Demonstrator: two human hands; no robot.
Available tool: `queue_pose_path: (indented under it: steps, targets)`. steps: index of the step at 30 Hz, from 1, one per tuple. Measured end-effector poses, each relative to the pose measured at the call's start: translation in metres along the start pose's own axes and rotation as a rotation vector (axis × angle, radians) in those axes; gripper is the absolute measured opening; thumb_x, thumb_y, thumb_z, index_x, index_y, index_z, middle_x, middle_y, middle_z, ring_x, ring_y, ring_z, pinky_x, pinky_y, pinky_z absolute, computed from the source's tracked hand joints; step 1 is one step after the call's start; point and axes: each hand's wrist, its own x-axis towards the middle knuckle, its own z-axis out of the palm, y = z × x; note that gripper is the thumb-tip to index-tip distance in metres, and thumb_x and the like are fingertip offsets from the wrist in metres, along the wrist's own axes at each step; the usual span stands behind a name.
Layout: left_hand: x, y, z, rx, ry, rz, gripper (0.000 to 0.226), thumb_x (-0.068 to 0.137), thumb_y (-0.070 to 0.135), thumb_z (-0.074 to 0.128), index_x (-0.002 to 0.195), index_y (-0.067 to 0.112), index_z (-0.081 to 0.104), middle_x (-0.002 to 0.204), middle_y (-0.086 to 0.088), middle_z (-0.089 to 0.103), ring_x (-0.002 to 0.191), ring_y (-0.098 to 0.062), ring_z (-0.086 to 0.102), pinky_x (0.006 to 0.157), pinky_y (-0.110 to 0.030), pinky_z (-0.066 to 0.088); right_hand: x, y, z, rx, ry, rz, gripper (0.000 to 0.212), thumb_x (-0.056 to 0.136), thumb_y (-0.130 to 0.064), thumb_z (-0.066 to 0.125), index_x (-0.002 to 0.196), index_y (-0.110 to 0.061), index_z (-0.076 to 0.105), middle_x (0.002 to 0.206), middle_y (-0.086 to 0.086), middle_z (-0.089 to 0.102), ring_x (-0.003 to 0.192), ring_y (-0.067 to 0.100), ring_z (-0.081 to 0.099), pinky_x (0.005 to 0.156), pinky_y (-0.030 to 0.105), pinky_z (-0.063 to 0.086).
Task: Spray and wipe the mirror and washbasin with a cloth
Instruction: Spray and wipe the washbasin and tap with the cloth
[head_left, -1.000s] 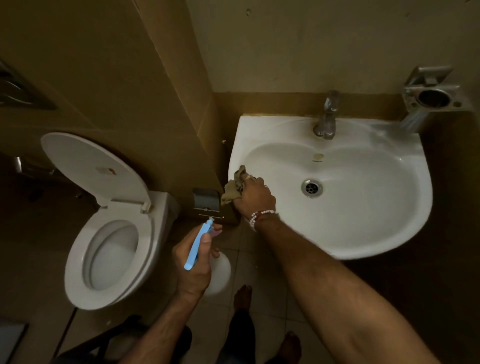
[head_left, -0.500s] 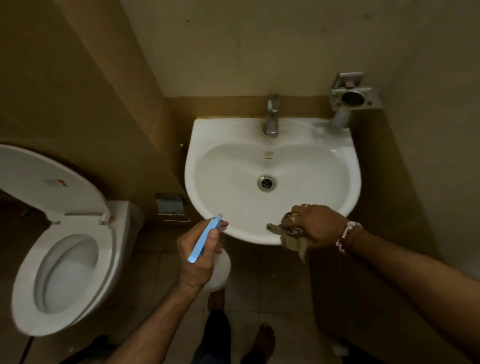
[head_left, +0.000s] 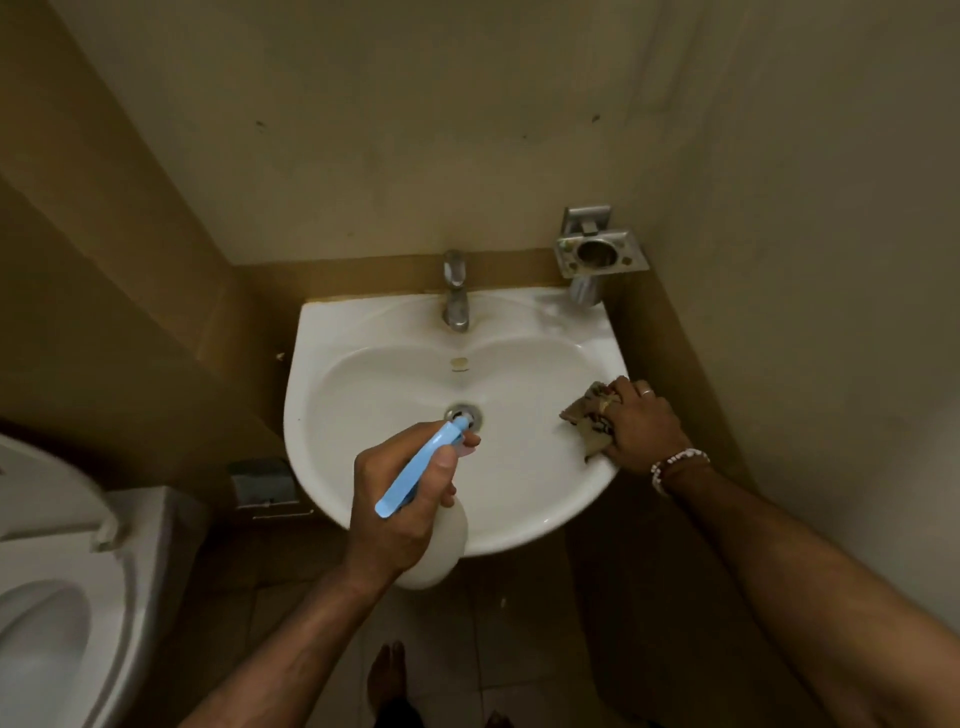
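Note:
A white washbasin (head_left: 363, 384) hangs on the wall ahead, with a metal tap (head_left: 455, 291) at its back and a drain partly hidden behind the sprayer. My right hand (head_left: 641, 423) presses a crumpled beige cloth (head_left: 587, 421) onto the basin's right rim. My left hand (head_left: 402, 499) grips a white spray bottle (head_left: 439, 551) with a light blue trigger head (head_left: 415, 470), held over the basin's front, nozzle pointing into the bowl. No mirror is in view.
A metal holder (head_left: 597, 254) is fixed to the wall at the basin's back right. A white toilet (head_left: 62, 597) with its lid raised stands at the lower left. A small wall fitting (head_left: 265, 486) sits left of the basin. Bare feet show on the tiled floor below.
My right hand slid the cloth from the basin's left rim along the front to the right rim. The left hand brought the spray bottle up over the bowl. The view swung right.

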Motion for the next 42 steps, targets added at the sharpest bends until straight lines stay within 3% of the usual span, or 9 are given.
queue_pose_path:
  steps: [6, 10, 14, 21, 25, 29, 33, 38, 42]
  targets:
    - [0.037, -0.018, 0.023, -0.049, -0.075, 0.001, 0.047, 0.097, 0.051, 0.048, 0.096, 0.011, 0.074, 0.064, 0.008, 0.065, 0.052, -0.012, 0.062, 0.059, -0.024, 0.052, 0.039, 0.011, 0.007, 0.217, 0.101, 0.267, 0.054, 0.077, -0.033, 0.072, 0.128, -0.027, 0.059, 0.128, 0.013, 0.046, 0.109, 0.038, 0.046, 0.085, 0.049, 0.048]
    - [0.051, -0.036, 0.035, -0.089, -0.103, -0.031, 0.052, 0.096, 0.053, 0.049, 0.096, 0.008, 0.075, 0.082, 0.006, 0.073, 0.06, -0.005, 0.065, 0.063, -0.021, 0.051, 0.07, 0.013, 0.009, 0.312, 0.184, 0.368, 0.059, 0.076, -0.028, 0.074, 0.132, -0.023, 0.057, 0.126, 0.017, 0.049, 0.105, 0.042, 0.049, 0.083, 0.051, 0.049]
    - [0.057, -0.053, 0.039, -0.112, -0.105, -0.06, 0.05, 0.095, 0.055, 0.051, 0.096, 0.012, 0.076, 0.085, 0.0, 0.074, 0.06, -0.009, 0.065, 0.057, -0.027, 0.054, 0.095, 0.004, 0.008, 0.19, 0.198, 0.435, 0.045, 0.08, -0.025, 0.069, 0.123, -0.017, 0.062, 0.119, 0.02, 0.054, 0.103, 0.043, 0.052, 0.079, 0.05, 0.048]
    - [0.07, -0.06, 0.026, -0.088, -0.096, -0.063, 0.038, 0.096, 0.054, 0.048, 0.091, 0.025, 0.073, 0.073, 0.022, 0.065, 0.059, -0.005, 0.063, 0.062, -0.014, 0.048, 0.134, -0.075, -0.002, 0.057, 0.229, 0.554, 0.023, 0.078, -0.022, 0.064, 0.099, -0.015, 0.071, 0.114, 0.019, 0.06, 0.109, 0.04, 0.055, 0.079, 0.046, 0.047]
    - [0.072, -0.069, 0.004, -0.038, -0.063, -0.067, 0.043, 0.097, 0.056, 0.044, 0.093, 0.024, 0.072, 0.072, 0.023, 0.064, 0.061, -0.008, 0.064, 0.062, -0.013, 0.05, 0.164, -0.13, 0.002, 0.244, 0.254, 0.471, 0.03, 0.083, -0.023, 0.064, 0.109, -0.009, 0.069, 0.129, 0.024, 0.052, 0.119, 0.042, 0.049, 0.085, 0.05, 0.047]
    - [0.071, -0.075, -0.017, 0.012, -0.028, -0.032, 0.056, 0.098, 0.054, 0.043, 0.089, 0.007, 0.073, 0.068, 0.003, 0.066, 0.059, -0.013, 0.065, 0.061, -0.021, 0.056, 0.179, -0.149, 0.0, 0.254, 0.258, 0.34, 0.037, 0.082, -0.031, 0.062, 0.113, -0.012, 0.068, 0.122, 0.02, 0.056, 0.111, 0.041, 0.052, 0.082, 0.048, 0.047]
    - [0.067, -0.074, -0.041, 0.005, 0.046, -0.046, 0.046, 0.098, 0.055, 0.044, 0.093, 0.019, 0.071, 0.082, 0.004, 0.072, 0.062, -0.014, 0.068, 0.06, -0.02, 0.057, 0.167, -0.146, 0.002, 0.263, 0.246, 0.358, 0.046, 0.077, -0.028, 0.064, 0.122, -0.018, 0.063, 0.121, 0.018, 0.053, 0.109, 0.039, 0.049, 0.079, 0.048, 0.049]
    - [0.058, -0.078, -0.076, 0.023, 0.115, -0.084, 0.036, 0.095, 0.061, 0.044, 0.101, 0.038, 0.072, 0.087, 0.007, 0.074, 0.059, -0.016, 0.068, 0.057, -0.022, 0.057, 0.144, -0.204, 0.01, 0.379, 0.336, 0.507, 0.024, 0.078, -0.019, 0.07, 0.099, -0.006, 0.067, 0.11, 0.022, 0.053, 0.096, 0.043, 0.052, 0.07, 0.048, 0.052]
    - [0.055, -0.081, -0.102, 0.041, 0.159, -0.082, 0.033, 0.094, 0.062, 0.044, 0.103, 0.045, 0.071, 0.087, 0.009, 0.074, 0.057, -0.015, 0.067, 0.055, -0.021, 0.056, 0.154, -0.251, 0.004, 0.431, 0.311, 0.543, 0.026, 0.077, -0.02, 0.071, 0.102, -0.014, 0.07, 0.115, 0.026, 0.056, 0.096, 0.044, 0.054, 0.072, 0.046, 0.05]
